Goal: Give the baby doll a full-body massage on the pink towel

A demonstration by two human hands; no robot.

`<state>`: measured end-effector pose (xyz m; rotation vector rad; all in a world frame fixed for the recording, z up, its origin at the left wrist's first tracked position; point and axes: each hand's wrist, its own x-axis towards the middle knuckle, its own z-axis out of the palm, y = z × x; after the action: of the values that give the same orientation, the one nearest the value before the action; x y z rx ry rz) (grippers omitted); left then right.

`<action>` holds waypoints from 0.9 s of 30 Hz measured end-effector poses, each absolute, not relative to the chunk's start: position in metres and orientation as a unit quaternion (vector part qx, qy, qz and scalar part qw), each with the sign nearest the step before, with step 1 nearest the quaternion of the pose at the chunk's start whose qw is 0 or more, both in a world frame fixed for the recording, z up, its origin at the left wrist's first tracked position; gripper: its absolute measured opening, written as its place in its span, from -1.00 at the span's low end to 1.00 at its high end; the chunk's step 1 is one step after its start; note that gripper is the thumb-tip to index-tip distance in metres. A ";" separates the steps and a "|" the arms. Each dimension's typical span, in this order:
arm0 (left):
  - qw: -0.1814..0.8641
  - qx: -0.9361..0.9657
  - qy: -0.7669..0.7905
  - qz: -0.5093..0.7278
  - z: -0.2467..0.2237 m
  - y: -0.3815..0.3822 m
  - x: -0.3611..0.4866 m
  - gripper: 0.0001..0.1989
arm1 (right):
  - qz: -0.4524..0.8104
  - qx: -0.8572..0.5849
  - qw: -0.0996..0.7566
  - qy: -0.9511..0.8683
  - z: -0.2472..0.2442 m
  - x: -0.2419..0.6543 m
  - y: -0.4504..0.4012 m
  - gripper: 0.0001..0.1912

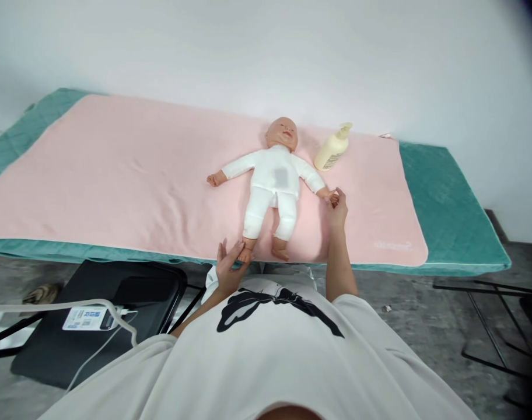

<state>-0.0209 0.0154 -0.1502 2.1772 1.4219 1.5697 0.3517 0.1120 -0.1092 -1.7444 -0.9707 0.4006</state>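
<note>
A baby doll (268, 172) with a white cloth body lies on its back, its arms spread and its head toward the wall. My right hand (338, 211) has its fingers closed around the doll's small hand on the right side. At the near edge, my left hand (229, 267) takes the doll's foot on the left side between thumb and fingers, with one or two fingers standing apart. A cream pump bottle (331, 153) stands beside the doll's head and shoulder, touched by neither hand.
Under the doll is a pink mat (117, 169) on a green quilted bed cover (450, 204), against a white wall (266, 52). Below left, a black chair (139, 297) carries a white power bank (90, 318) with cables. Black metal chair legs (485, 318) stand at right.
</note>
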 end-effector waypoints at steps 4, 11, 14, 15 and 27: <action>0.050 0.713 0.455 0.531 -0.149 0.017 -0.021 -0.46 | 0.174 -0.736 0.512 -0.406 -0.114 0.357 0.114 -0.36; 0.065 0.713 0.434 0.547 -0.134 0.020 -0.016 -0.53 | 0.160 -0.717 0.558 -0.387 -0.102 0.351 0.116 -0.39; 0.069 0.705 0.439 0.553 -0.119 0.023 -0.012 -0.60 | 0.135 -0.708 0.578 -0.382 -0.085 0.342 0.118 -0.39; 0.073 0.703 0.441 0.552 -0.115 0.025 -0.010 -0.62 | 0.130 -0.704 0.583 -0.384 -0.080 0.339 0.119 -0.39; 0.138 0.666 0.436 0.589 -0.080 0.060 0.022 -0.58 | 0.035 -0.619 0.555 -0.555 -0.037 0.278 0.138 -0.58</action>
<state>0.0224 0.0601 -0.0801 1.9264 1.2611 1.7052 0.2781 0.1382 -0.0370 -1.4632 -1.3101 0.0817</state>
